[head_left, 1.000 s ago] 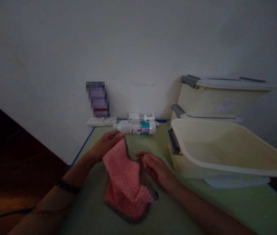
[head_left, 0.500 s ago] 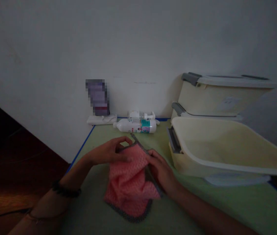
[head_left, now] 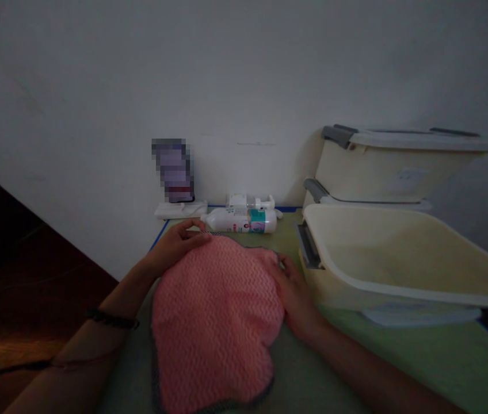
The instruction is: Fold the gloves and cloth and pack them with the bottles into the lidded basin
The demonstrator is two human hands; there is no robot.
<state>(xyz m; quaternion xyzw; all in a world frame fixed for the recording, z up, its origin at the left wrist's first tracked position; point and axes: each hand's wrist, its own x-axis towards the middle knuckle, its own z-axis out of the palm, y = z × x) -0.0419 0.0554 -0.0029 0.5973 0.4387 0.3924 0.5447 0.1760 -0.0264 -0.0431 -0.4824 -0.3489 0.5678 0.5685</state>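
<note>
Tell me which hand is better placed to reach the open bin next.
Probably the right hand: it holds the pink cloth by its right edge, close to the open bin and its grey latch. The left hand, at the cloth's far edge, is farther away.

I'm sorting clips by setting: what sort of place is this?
Indoors, perhaps a room in a home: a pale wall, an open plastic bin and a pink cloth, though I can't be sure.

The pink cloth [head_left: 218,310] is matt and rough, its surface ridged — the white bottle [head_left: 227,220] smooth, glossy plastic, the cream bin [head_left: 330,290] smooth plastic; the dim tabletop [head_left: 434,356] seems matt.
</note>
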